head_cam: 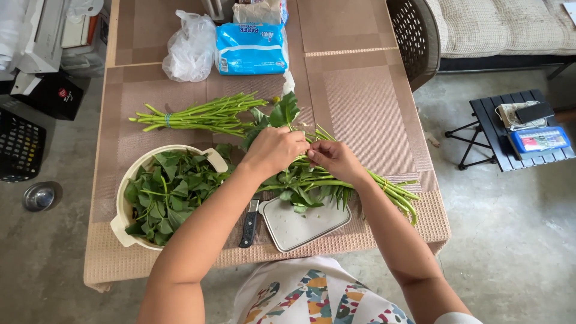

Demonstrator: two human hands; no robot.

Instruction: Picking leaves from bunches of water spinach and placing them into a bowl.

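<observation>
Leafy green stalks [336,180], one loose bunch: lying across the table [360,102] in front of me, tips over a white cutting board [300,225], stem ends trailing off to the right edge.

Left hand [275,150]: closed around a stem near the leafy top, fingers curled tight.

Right hand [336,159]: pinched on the same stalks just beside the left hand; the two hands nearly touch.

Bowl [129,180], cream, two handles: left of the bunch, well filled with picked green leaves [168,189]. I judge this the finished share, a good part of the work.

Second bunch [198,117], tied with a band: farther back on the table, apart from the hands, leaves mostly still on the far end. I judge this untouched and left to do, along with what remains under my hands.

Knife [249,225], dark handle: lying between bowl and cutting board, not held.

Plastic bag [189,48], white, and blue paper pack [252,48]: at the far end of the table.

Folding stool [510,129]: on the floor to the right, carrying small items.
</observation>
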